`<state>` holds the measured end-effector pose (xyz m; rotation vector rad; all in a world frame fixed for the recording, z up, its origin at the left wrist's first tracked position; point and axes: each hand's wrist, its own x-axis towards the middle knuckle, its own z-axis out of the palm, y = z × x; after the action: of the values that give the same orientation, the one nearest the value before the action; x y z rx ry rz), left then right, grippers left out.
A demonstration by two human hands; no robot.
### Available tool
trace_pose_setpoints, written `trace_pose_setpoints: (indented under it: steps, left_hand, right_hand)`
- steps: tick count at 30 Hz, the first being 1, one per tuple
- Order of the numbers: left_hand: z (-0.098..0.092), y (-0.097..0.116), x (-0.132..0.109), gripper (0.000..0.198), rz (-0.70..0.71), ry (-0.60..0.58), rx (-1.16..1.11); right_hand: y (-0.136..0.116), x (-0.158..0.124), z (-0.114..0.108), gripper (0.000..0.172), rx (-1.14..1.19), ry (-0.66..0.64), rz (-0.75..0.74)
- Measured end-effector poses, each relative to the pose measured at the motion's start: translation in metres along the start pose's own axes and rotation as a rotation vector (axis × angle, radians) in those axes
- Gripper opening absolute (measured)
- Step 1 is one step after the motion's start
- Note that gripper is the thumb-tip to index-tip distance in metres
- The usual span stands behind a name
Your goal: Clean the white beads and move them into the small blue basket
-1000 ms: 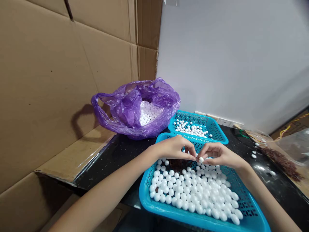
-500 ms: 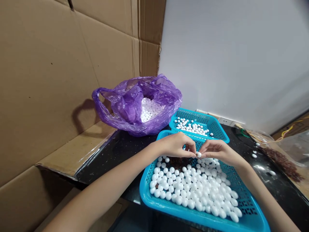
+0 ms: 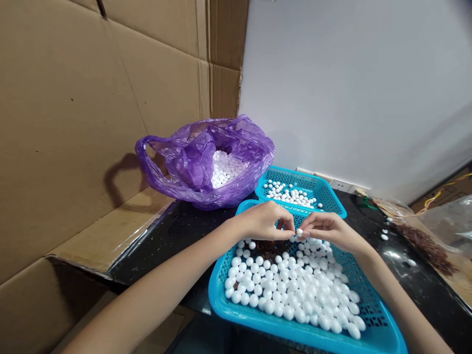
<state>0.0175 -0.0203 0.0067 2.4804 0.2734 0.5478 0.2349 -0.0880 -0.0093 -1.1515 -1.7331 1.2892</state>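
Over the far half of a blue plastic basket (image 3: 217, 290), my two hands meet fingertip to fingertip. A small white ball (image 3: 299, 232) sits at the pinched thumb and fingers of my right hand (image 3: 328, 229). My left hand (image 3: 271, 221) is closed in a pinch right beside that ball; a tiny brown bit seems to show at its fingertips, too small to name. Beneath the hands, many loose white balls (image 3: 295, 290) fill the basket. Dark reddish-brown bits (image 3: 267, 248) lie among them near my left hand.
A purple plastic bag (image 3: 177, 167) holding more white balls stands behind on the left. A second blue basket (image 3: 334, 199) with white balls touches the first at the back. On the black tabletop (image 3: 173, 231), stray balls and a reddish-brown pile (image 3: 424, 246) lie to the right. Cardboard (image 3: 110, 98) walls the left.
The whole view has shifted slightly, so things sit a little further left. Both hands keep their pinch at the white ball, with only a small change at the fingertips.
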Motion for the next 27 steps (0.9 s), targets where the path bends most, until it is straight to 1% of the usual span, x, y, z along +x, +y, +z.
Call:
trace_pose_setpoints:
  steps: [9,16,22,24,27]
  left_hand:
    - [0.0007,0.0013,0.0007,0.009,0.031,-0.023,0.04]
    - [0.0016,-0.0009,0.0009,0.01,0.026,0.008,0.038]
    - [0.0006,-0.0007,0.0002,0.01,0.003,0.01,0.047]
    - [-0.0001,-0.001,0.0004,0.007,0.013,0.032,0.047]
    - [-0.0012,-0.0019,0.0011,0.004,0.064,0.08,0.037]
  right_hand:
    - [0.0003,0.0013,0.0014,0.008,0.016,-0.007,-0.039]
    - [-0.001,0.0022,0.0019,0.013,0.003,-0.002,-0.022]
    - [-0.0008,0.0019,0.0019,0.013,0.011,-0.013,-0.029]
    - [-0.0009,0.0014,0.0017,0.014,0.021,-0.001,-0.037]
    - [-0.0006,0.0012,0.0007,0.016,0.03,0.069,-0.07]
